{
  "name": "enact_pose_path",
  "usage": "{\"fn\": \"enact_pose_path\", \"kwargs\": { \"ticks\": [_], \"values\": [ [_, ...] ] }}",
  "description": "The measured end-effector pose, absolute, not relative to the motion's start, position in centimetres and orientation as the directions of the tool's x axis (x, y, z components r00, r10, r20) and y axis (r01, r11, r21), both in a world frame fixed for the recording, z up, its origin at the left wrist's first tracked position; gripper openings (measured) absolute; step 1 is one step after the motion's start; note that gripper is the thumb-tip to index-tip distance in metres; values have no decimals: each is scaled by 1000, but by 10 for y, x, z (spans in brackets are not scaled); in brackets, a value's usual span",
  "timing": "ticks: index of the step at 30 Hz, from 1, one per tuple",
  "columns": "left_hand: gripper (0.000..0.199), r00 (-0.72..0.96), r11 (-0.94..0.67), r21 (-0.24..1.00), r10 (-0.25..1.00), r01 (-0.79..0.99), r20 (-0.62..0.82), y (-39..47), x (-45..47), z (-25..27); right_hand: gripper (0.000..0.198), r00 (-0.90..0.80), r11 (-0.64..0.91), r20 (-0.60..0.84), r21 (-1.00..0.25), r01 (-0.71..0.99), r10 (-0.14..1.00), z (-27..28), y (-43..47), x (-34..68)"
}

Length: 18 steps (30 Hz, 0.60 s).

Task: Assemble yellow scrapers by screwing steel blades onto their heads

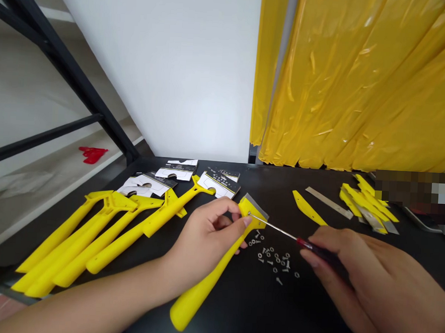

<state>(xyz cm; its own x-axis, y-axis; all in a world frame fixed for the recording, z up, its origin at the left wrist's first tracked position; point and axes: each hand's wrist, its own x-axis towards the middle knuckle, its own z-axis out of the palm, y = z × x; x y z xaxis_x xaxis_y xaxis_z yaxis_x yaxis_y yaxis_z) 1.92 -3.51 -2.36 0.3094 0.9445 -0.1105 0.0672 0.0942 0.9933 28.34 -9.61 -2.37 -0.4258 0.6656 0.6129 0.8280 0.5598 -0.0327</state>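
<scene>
My left hand (215, 230) is closed round the head of a yellow scraper (205, 285), whose handle slants down toward me. A grey blade edge shows along the scraper's far end. In my right hand (365, 283) is a screwdriver (284, 231) with a thin metal shaft and a dark red handle. Its tip meets a screw on the scraper head, close to my left thumb. Small loose screws and nuts (277, 259) lie scattered on the black table between my hands.
Several yellow scraper handles (102, 249) lie at the left, near printed cards (217, 185). A metal blade (327, 202), a yellow plate (306, 208) and a pile of yellow parts and blades (365, 204) rest at the right. Yellow plastic sheeting (361, 84) hangs behind the table.
</scene>
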Motion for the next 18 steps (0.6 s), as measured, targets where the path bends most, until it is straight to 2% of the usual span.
{"fn": "enact_pose_path", "kwargs": {
  "ticks": [7,11,15,18],
  "values": [
    [30,305,87,994,947,73,-105,-36,19,-22,23,-415,538,584,-45,842,698,-21,-97,284],
    [30,300,88,994,948,65,-103,-35,18,-21,20,-428,566,611,-40,823,666,-18,-93,280],
    [30,296,79,994,950,70,-96,-34,18,-22,21,-457,580,547,-63,812,701,-18,-94,279],
    [30,298,75,995,950,73,-93,-34,18,-24,19,-434,578,576,-82,812,692,-19,-96,280]
  ]
}}
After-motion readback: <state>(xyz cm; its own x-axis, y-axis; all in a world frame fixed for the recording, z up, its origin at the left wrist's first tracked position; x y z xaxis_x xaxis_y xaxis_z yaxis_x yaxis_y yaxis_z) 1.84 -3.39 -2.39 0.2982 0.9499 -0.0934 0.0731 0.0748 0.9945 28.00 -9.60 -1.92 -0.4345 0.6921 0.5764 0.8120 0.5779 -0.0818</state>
